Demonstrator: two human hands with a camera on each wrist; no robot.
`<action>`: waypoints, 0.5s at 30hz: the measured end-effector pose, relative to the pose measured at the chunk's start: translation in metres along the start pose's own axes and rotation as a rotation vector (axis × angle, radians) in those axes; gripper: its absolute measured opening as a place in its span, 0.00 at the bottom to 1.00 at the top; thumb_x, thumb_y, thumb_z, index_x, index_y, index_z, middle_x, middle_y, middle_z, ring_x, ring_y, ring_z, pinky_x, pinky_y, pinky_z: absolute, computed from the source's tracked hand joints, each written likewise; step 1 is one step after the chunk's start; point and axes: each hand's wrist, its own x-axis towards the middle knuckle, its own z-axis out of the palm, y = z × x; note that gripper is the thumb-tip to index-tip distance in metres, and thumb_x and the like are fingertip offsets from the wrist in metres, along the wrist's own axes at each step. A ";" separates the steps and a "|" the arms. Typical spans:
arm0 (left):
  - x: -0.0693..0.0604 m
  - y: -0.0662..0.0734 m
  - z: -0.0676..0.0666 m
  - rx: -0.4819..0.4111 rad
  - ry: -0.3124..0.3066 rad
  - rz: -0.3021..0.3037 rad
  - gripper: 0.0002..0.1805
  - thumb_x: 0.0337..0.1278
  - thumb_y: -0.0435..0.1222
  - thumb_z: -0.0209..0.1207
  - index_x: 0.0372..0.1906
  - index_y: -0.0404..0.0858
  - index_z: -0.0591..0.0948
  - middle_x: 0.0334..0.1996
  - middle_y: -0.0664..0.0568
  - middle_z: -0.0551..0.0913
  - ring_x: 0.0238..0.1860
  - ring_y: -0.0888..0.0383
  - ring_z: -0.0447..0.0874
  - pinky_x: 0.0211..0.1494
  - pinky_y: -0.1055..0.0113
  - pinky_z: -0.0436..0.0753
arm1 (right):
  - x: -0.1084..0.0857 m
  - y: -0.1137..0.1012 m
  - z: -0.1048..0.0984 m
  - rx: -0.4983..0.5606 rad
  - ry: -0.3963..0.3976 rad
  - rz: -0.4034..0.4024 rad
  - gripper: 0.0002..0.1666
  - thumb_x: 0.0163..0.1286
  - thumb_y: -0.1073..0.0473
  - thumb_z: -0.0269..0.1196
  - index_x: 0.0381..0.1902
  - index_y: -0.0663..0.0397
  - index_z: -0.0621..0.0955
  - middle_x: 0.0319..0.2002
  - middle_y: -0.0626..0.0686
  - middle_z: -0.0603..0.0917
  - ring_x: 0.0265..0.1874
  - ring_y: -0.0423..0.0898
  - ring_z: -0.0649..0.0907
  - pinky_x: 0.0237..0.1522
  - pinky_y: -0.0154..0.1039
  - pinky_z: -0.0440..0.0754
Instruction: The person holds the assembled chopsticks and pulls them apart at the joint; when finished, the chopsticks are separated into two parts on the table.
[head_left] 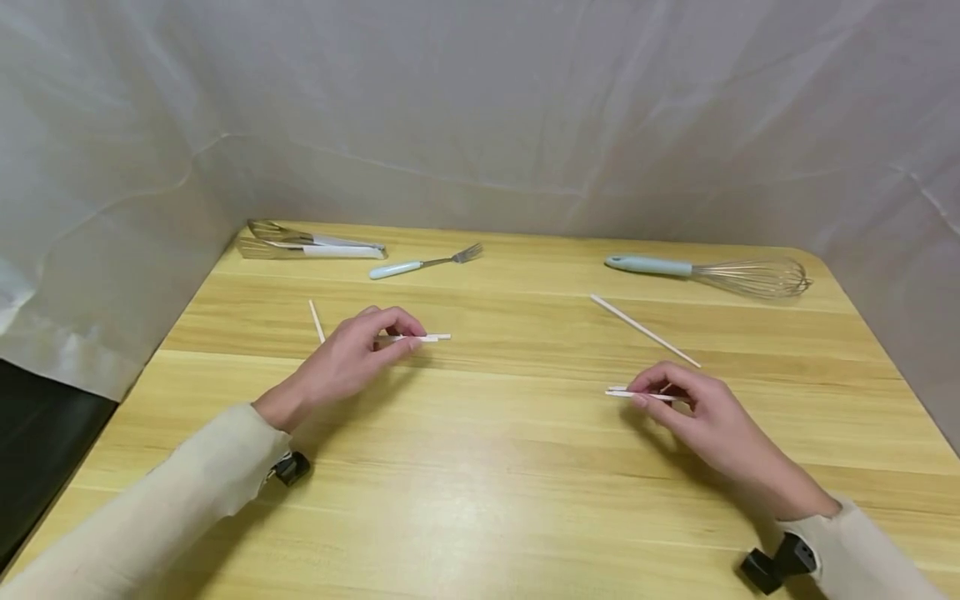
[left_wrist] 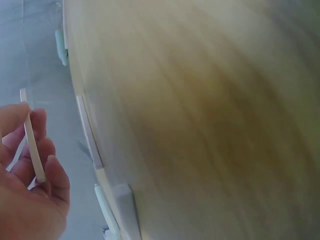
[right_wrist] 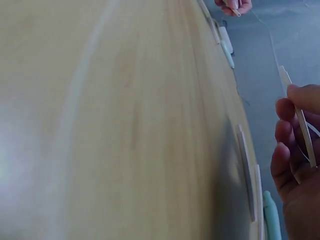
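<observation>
My left hand [head_left: 347, 357] pinches thin white sticks [head_left: 435, 338] between thumb and fingers, just above the table; two ends poke out to the right. In the left wrist view, one pale stick [left_wrist: 33, 145] runs across the curled fingers. Similar thin white sticks [head_left: 617, 392] are pinched by my right hand [head_left: 708, 410], their tips pointing left. The right wrist view shows a pale stick [right_wrist: 303, 125] under the thumb. Another white stick [head_left: 317, 320] lies behind the left hand, partly hidden by it. Beyond the right hand lies a longer-looking white stick [head_left: 645, 330], set diagonally.
Along the back of the wooden table [head_left: 480, 467] lie metal tongs [head_left: 341, 250] with white handles, a fork [head_left: 397, 269] with a pale blue handle, and a whisk [head_left: 652, 266] with a pale blue handle. A grey-white curtain [head_left: 480, 108] hangs behind the table.
</observation>
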 end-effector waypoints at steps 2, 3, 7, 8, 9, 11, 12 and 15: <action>0.001 -0.002 0.000 0.013 0.003 0.009 0.08 0.80 0.43 0.64 0.54 0.48 0.88 0.52 0.56 0.88 0.56 0.54 0.80 0.62 0.52 0.81 | -0.003 0.002 0.000 0.007 -0.004 0.002 0.12 0.76 0.69 0.70 0.48 0.46 0.87 0.44 0.48 0.89 0.45 0.34 0.85 0.49 0.24 0.81; 0.001 -0.003 0.000 0.019 0.005 0.015 0.07 0.79 0.43 0.65 0.53 0.48 0.89 0.52 0.56 0.88 0.56 0.54 0.80 0.62 0.52 0.80 | -0.004 0.004 0.001 0.018 -0.008 0.000 0.12 0.75 0.69 0.70 0.47 0.45 0.87 0.44 0.48 0.89 0.44 0.35 0.85 0.48 0.25 0.81; 0.003 -0.006 0.000 0.027 0.012 0.025 0.05 0.78 0.41 0.67 0.50 0.49 0.89 0.52 0.58 0.89 0.56 0.54 0.80 0.61 0.53 0.78 | -0.008 0.009 0.004 0.031 -0.016 -0.017 0.15 0.73 0.70 0.72 0.46 0.42 0.88 0.43 0.45 0.88 0.45 0.37 0.86 0.48 0.27 0.84; 0.003 -0.006 0.000 0.023 0.009 0.026 0.05 0.78 0.41 0.67 0.50 0.49 0.89 0.51 0.57 0.89 0.55 0.55 0.80 0.62 0.53 0.78 | -0.009 0.010 0.004 0.021 -0.014 -0.020 0.15 0.72 0.70 0.72 0.45 0.41 0.88 0.43 0.45 0.88 0.44 0.37 0.86 0.49 0.26 0.84; 0.003 -0.007 0.000 0.020 0.005 0.026 0.05 0.77 0.40 0.67 0.50 0.48 0.89 0.50 0.57 0.89 0.55 0.55 0.80 0.62 0.53 0.78 | -0.009 0.010 0.005 0.011 -0.014 -0.020 0.15 0.72 0.69 0.73 0.45 0.41 0.88 0.43 0.45 0.88 0.44 0.36 0.86 0.48 0.26 0.84; 0.003 -0.008 0.001 0.012 -0.010 0.025 0.05 0.77 0.39 0.67 0.50 0.46 0.89 0.47 0.55 0.89 0.53 0.55 0.80 0.60 0.55 0.78 | -0.010 0.012 0.005 -0.015 -0.011 -0.013 0.14 0.72 0.68 0.73 0.45 0.40 0.89 0.42 0.46 0.88 0.44 0.34 0.86 0.48 0.25 0.83; 0.003 -0.008 0.001 0.011 -0.020 0.023 0.05 0.78 0.38 0.66 0.50 0.45 0.89 0.45 0.54 0.89 0.51 0.55 0.80 0.59 0.56 0.79 | -0.011 0.012 0.005 -0.027 -0.013 -0.006 0.14 0.72 0.67 0.73 0.45 0.39 0.89 0.42 0.46 0.89 0.44 0.34 0.85 0.48 0.24 0.82; 0.003 -0.009 0.000 0.014 -0.045 0.016 0.05 0.78 0.38 0.66 0.50 0.43 0.88 0.42 0.53 0.88 0.46 0.54 0.80 0.52 0.61 0.80 | -0.012 0.013 0.005 -0.042 -0.023 0.020 0.12 0.73 0.65 0.73 0.45 0.39 0.89 0.42 0.48 0.89 0.43 0.33 0.85 0.48 0.23 0.82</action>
